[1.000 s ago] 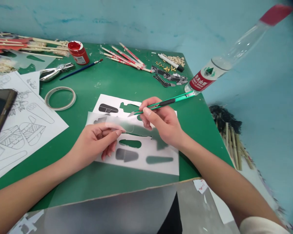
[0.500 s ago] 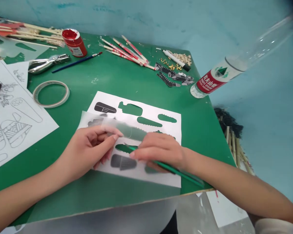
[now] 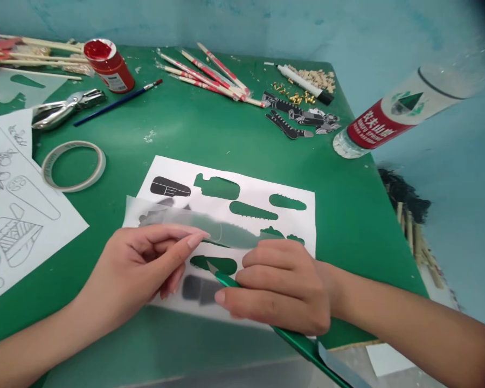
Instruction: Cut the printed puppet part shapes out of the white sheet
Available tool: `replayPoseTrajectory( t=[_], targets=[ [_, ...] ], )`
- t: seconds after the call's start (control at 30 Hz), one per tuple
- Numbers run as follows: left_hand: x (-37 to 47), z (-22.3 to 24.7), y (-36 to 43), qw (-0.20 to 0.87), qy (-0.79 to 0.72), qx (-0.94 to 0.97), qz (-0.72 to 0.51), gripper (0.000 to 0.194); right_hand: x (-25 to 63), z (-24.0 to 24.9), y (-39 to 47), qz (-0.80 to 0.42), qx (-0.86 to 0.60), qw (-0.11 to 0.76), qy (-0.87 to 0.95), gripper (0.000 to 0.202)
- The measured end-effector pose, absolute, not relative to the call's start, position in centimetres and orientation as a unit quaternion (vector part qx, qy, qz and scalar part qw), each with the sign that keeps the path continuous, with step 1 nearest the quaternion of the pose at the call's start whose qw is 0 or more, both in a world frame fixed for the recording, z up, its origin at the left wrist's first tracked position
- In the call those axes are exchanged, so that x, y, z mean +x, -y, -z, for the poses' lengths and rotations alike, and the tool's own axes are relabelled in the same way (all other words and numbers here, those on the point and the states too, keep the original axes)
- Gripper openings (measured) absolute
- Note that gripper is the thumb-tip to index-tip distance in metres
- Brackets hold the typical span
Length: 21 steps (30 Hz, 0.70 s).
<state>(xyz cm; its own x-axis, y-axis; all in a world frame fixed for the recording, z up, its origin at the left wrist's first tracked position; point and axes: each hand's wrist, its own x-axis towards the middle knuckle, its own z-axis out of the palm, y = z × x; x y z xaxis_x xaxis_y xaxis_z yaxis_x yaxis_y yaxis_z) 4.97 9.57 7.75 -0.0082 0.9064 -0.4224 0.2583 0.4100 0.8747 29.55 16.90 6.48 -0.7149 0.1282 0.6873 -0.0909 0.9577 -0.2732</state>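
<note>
A thin translucent sheet (image 3: 236, 230) lies partly over white paper (image 3: 258, 192) with several cut-out shapes. My left hand (image 3: 141, 264) pinches the sheet's edge between thumb and index finger. My right hand (image 3: 283, 285) grips a green craft knife (image 3: 293, 340), its bright blade pointing left above a dark green cut-out. The right knuckles are close to the sheet; whether they also hold it I cannot tell. A black printed shape (image 3: 170, 186) shows at the paper's upper left.
Tape roll (image 3: 101, 167), line drawings (image 3: 64, 215), metal hole punch (image 3: 60, 110), paintbrush (image 3: 117, 102) and red paint jar (image 3: 119, 81) stand left. Behind are wrapped sticks (image 3: 210, 75), black cut pieces (image 3: 283, 124), brass fasteners (image 3: 297, 97) and a marker (image 3: 303, 84). A bottle (image 3: 382, 126) stands right.
The view has shifted closer to the table. My right hand and the craft knife have come lower and nearer to me, the blade still pointing left. My left hand keeps its pinch on the sheet.
</note>
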Motion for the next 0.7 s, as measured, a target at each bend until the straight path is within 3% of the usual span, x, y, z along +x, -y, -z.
replayPoseTrajectory(
  t=[0.13, 0.33, 0.7],
  targets=[
    [5.4, -7.5, -9.4, 0.44, -0.655, 0.517, -0.332, 0.023, 30.4, -7.2, -17.8, -0.118, -0.03, 0.334, 0.935, 0.016],
    [5.4, -7.5, -9.5, 0.311, -0.644, 0.611, -0.341, 0.014, 29.8, -6.2, -17.9, -0.063, 0.018, 0.35, 0.934, 0.014],
    [5.4, -7.4, -9.0, 0.374, -0.697, 0.527, -0.311, 0.019, 29.8, -6.1, -17.6, -0.027, 0.013, 0.299, 0.954, 0.015]
  ],
)
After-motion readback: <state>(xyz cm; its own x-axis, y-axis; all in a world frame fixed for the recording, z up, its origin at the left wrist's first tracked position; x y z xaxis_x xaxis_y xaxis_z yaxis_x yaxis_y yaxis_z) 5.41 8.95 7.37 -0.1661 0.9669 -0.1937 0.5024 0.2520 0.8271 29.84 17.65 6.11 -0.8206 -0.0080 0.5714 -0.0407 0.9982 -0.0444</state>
